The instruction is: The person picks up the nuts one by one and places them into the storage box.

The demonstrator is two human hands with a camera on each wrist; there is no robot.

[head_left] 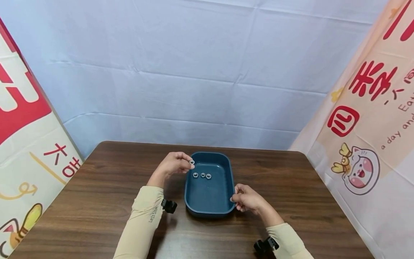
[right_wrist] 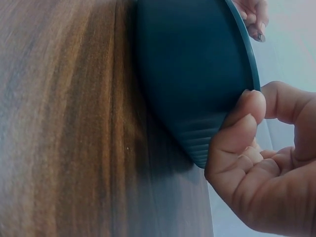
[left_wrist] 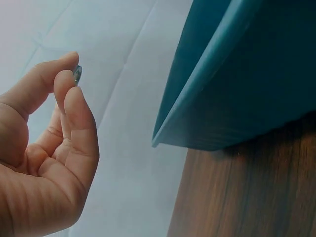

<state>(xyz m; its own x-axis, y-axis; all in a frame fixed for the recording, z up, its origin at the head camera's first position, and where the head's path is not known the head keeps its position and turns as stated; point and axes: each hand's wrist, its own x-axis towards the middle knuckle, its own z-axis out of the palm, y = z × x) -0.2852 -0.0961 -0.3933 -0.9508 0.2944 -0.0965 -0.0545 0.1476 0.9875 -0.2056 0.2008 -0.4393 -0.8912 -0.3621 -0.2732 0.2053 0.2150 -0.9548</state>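
- Pinched in your left hand: a small silver metal ring, centre frame, over the dark blue plastic tray's upper-left rim.
- Your right hand grips the lower-right corner; hold firm.
- Lower the ring beside the three rings before letting go.

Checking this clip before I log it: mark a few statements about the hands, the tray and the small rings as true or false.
1. The left hand pinches a small ring over the blue tray. True.
2. The right hand lies flat on the table, away from the tray. False: its fingers grip the tray's near right corner.
3. Three small rings lie in a row inside the tray. True.
4. The tray is red and round. False: it is dark blue and rectangular with rounded corners.
5. The tray stands on a dark wooden table. True.
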